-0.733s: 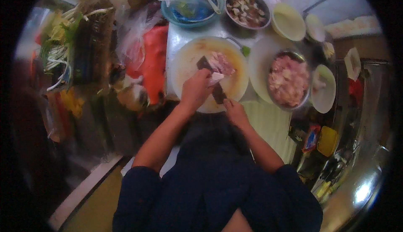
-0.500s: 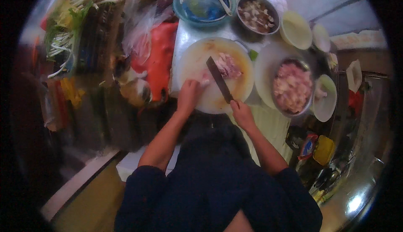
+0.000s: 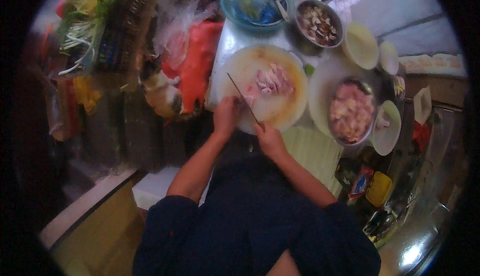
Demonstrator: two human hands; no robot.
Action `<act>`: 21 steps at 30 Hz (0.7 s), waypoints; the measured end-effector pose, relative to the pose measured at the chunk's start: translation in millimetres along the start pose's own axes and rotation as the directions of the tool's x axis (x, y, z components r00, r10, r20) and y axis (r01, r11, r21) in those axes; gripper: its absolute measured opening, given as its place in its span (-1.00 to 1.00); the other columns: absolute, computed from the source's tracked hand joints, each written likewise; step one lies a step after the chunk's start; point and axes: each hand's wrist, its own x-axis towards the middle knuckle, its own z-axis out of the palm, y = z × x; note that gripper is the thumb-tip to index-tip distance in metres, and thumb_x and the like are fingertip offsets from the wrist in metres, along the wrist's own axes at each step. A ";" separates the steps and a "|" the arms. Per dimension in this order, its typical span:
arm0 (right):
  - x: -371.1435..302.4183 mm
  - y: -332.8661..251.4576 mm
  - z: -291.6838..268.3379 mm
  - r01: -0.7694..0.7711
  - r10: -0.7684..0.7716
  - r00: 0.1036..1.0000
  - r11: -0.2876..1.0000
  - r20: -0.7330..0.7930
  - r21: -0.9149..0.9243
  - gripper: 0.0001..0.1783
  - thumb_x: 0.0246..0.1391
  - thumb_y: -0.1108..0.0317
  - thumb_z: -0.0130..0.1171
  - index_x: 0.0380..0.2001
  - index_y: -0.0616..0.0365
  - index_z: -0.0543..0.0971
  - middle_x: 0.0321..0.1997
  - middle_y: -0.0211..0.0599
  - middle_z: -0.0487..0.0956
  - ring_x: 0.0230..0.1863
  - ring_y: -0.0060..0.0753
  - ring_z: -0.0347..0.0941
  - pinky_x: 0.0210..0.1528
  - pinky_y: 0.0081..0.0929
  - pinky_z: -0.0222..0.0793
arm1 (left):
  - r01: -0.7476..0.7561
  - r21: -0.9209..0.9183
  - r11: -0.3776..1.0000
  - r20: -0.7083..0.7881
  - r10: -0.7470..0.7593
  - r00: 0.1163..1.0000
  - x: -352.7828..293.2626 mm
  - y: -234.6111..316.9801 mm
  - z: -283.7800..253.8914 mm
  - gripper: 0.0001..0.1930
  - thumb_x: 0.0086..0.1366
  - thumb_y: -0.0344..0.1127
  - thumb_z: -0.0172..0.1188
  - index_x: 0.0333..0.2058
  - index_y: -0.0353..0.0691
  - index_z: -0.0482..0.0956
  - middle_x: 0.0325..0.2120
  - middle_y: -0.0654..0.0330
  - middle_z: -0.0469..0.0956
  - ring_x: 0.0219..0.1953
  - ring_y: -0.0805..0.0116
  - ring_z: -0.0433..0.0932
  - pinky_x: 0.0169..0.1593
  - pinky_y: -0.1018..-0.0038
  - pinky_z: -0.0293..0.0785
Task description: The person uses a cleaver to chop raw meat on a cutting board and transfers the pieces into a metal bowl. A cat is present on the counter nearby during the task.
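A round, pale cutting board [image 3: 240,62] with brownish stains lies in front of me. My right hand [image 3: 269,140] is closed round the handle of a cleaver [image 3: 241,96], whose blade now shows as a thin dark line slanting up and left. At the board's left edge, my left hand [image 3: 228,116] has its fingers curled down on a small piece of pink raw meat [image 3: 249,99], close beside the blade. Whether the blade touches that meat I cannot tell. Beyond the cleaver sits a heap of sliced raw meat [image 3: 274,80].
Right of the board, a metal bowl [image 3: 351,111] holds pink meat chunks. Farther back stand a bowl of cut pieces [image 3: 319,23], a blue-lined basin [image 3: 257,3] and pale green bowls [image 3: 361,46]. On the left lie red plastic bags [image 3: 200,51], a cat-like furry shape [image 3: 164,96] and greens [image 3: 82,41].
The cleaver has turned from showing its broad face to nearly edge-on and moved left, toward my left hand. My right hand went left with it. The whole view has shifted slightly.
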 end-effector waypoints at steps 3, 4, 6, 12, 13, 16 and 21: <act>-7.4 27.6 -3.5 -0.151 0.156 0.984 0.986 0.080 -0.064 -0.51 0.40 -0.01 0.07 -0.05 0.28 0.59 -0.28 0.16 0.66 -0.19 0.29 0.60 -0.11 0.00 0.47 | 0.039 -0.050 0.998 -0.023 -0.040 0.999 0.0 1.6 2.6 -0.81 0.31 -0.24 0.35 -0.23 -0.22 0.64 -0.28 -0.03 0.63 -0.22 -0.13 0.63 -0.13 0.07 0.55; -9.4 36.2 -10.1 -0.159 0.161 0.983 0.987 0.087 -0.031 -0.50 0.40 -0.02 0.06 -0.08 0.29 0.59 -0.28 0.16 0.65 -0.19 0.30 0.59 -0.11 0.00 0.46 | 0.055 -0.046 0.997 -0.024 -0.056 0.998 0.7 -0.1 3.6 -0.81 0.31 -0.25 0.35 -0.23 -0.22 0.64 -0.28 -0.03 0.63 -0.22 -0.13 0.64 -0.13 0.08 0.55; -27.9 49.4 -22.9 -0.195 0.196 0.977 0.981 0.084 -0.017 -0.51 0.40 -0.01 0.06 -0.08 0.28 0.60 -0.30 0.14 0.65 -0.21 0.27 0.59 -0.11 0.00 0.45 | 0.118 -0.071 0.991 -0.050 -0.122 0.991 -1.8 -5.2 5.5 -0.82 0.30 -0.27 0.36 -0.22 -0.23 0.65 -0.27 -0.03 0.64 -0.21 -0.12 0.64 -0.13 0.09 0.55; -43.4 31.2 -29.4 -0.239 0.240 0.965 0.971 0.108 -0.021 -0.51 0.42 -0.02 0.04 0.00 0.23 0.61 -0.20 0.19 0.66 -0.09 0.32 0.59 -0.04 0.04 0.47 | 0.157 -0.096 0.983 -0.047 -0.162 0.986 -8.7 -25.4 5.1 -0.79 0.26 -0.36 0.40 -0.16 -0.27 0.63 -0.29 -0.03 0.65 -0.22 -0.04 0.67 -0.13 0.18 0.57; -37.9 20.9 -29.6 -0.305 0.308 0.941 0.951 0.137 -0.044 -0.50 0.42 -0.03 0.05 0.05 0.21 0.61 -0.14 0.22 0.68 -0.03 0.37 0.60 0.00 0.08 0.48 | 0.115 -0.105 0.988 -0.062 -0.122 0.991 -9.2 -26.8 6.1 -0.77 0.24 -0.40 0.42 -0.15 -0.28 0.62 -0.29 -0.02 0.65 -0.23 0.01 0.68 -0.13 0.21 0.58; -16.4 -11.8 -34.0 -0.108 0.108 0.990 0.994 0.091 -0.001 -0.50 0.42 -0.01 0.07 0.08 0.23 0.59 -0.14 0.25 0.68 -0.02 0.36 0.60 -0.01 0.07 0.50 | 0.111 -0.147 0.983 -0.073 -0.122 0.990 -10.2 -27.7 8.5 -0.77 0.24 -0.37 0.42 -0.19 -0.28 0.59 -0.33 -0.03 0.61 -0.26 -0.03 0.65 -0.15 0.18 0.55; -13.8 -34.4 -27.1 0.275 -0.260 0.960 0.943 -0.102 0.187 -0.49 0.38 -0.03 0.12 0.08 0.21 0.56 -0.14 0.19 0.69 -0.05 0.35 0.60 -0.06 0.09 0.51 | 0.161 -0.155 0.975 -0.047 -0.170 0.984 -11.7 -21.7 7.9 -0.76 0.25 -0.31 0.41 -0.23 -0.28 0.55 -0.35 -0.04 0.57 -0.26 -0.08 0.60 -0.16 0.15 0.51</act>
